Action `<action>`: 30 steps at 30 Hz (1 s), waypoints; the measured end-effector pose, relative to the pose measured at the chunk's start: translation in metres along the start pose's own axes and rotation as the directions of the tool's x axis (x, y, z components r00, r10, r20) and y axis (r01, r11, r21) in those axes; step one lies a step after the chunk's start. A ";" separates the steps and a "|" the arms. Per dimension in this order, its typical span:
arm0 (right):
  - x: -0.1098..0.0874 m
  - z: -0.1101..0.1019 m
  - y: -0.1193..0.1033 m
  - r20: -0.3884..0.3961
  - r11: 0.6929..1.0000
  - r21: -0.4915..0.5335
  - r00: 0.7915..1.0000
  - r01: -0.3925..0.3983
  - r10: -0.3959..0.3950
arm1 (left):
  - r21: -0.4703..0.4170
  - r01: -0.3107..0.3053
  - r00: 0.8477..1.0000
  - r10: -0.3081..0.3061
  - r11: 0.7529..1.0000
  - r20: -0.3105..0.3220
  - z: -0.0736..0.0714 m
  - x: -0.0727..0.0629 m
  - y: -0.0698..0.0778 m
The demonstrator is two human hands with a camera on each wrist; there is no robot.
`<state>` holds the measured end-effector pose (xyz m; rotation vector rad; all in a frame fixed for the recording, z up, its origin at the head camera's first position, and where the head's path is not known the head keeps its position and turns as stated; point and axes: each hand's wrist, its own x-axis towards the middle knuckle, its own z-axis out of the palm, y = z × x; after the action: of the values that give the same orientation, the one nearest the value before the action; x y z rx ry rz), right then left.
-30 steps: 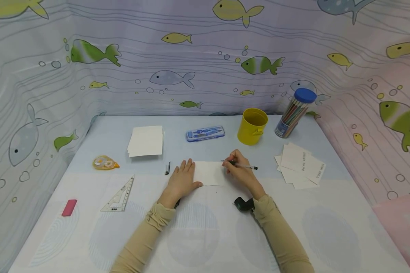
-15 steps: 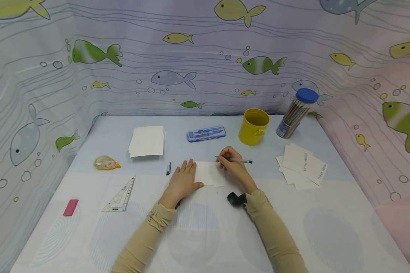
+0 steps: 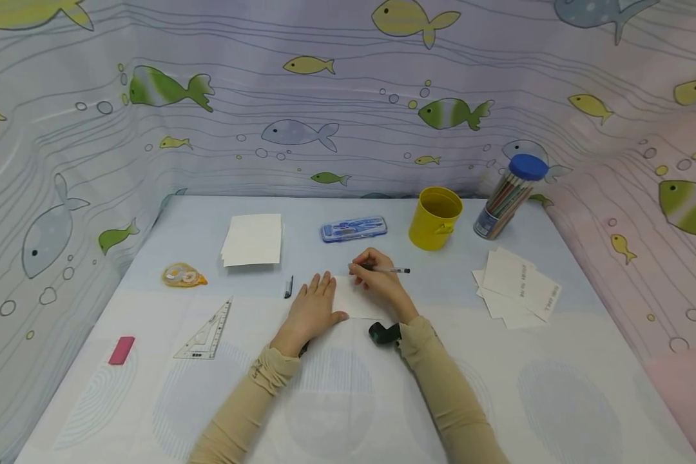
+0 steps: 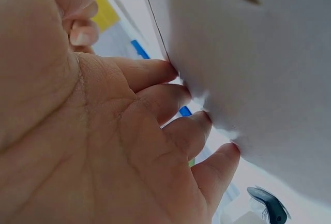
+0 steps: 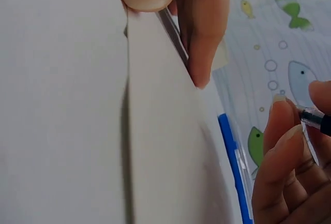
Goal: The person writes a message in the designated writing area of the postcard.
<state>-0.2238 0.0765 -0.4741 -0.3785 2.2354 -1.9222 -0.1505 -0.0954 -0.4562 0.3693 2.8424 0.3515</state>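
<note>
My left hand (image 3: 313,309) lies with fingers spread over the left side of a small white card (image 3: 352,299). In the left wrist view the fingertips (image 4: 227,154) press on a white surface. My right hand (image 3: 379,277) pinches a clear-barrelled pen (image 3: 399,270) with a black end, its tip over the card's upper edge. The right wrist view shows the pen (image 5: 313,116) between thumb and fingers, with the card's edge (image 5: 160,110) beside the left thumb. A loose pen cap (image 3: 289,287) lies left of the left hand.
Blank cards (image 3: 252,240) are stacked at back left, lettered cards (image 3: 516,280) at right. A blue pencil case (image 3: 354,229), yellow bucket (image 3: 429,232) and tub of pencils (image 3: 507,200) stand behind. Correction tape (image 3: 182,275), a set square (image 3: 205,335) and a pink eraser (image 3: 122,350) lie left.
My right hand has moved left along the card's upper edge with the pen. The left hand has stayed on the card, and the head view has shifted slightly.
</note>
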 end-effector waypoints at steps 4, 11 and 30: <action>0.002 0.008 -0.003 -0.010 1.000 -0.019 1.000 -0.020 0.019 | 0.005 -0.009 1.000 0.009 1.000 -0.001 0.001 -0.001 0.000; 0.008 0.017 -0.004 -0.026 1.000 0.014 1.000 -0.012 0.013 | 0.008 -0.013 1.000 0.013 1.000 -0.010 0.001 -0.002 -0.001; 0.014 0.030 0.016 -0.156 0.997 -0.041 0.985 0.062 -0.067 | -0.002 -0.025 0.999 0.024 1.000 -0.033 0.002 -0.001 -0.004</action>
<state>-0.2297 0.0460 -0.4945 -0.3176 2.3866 -2.0122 -0.1497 -0.0986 -0.4587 0.4018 2.8712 0.3691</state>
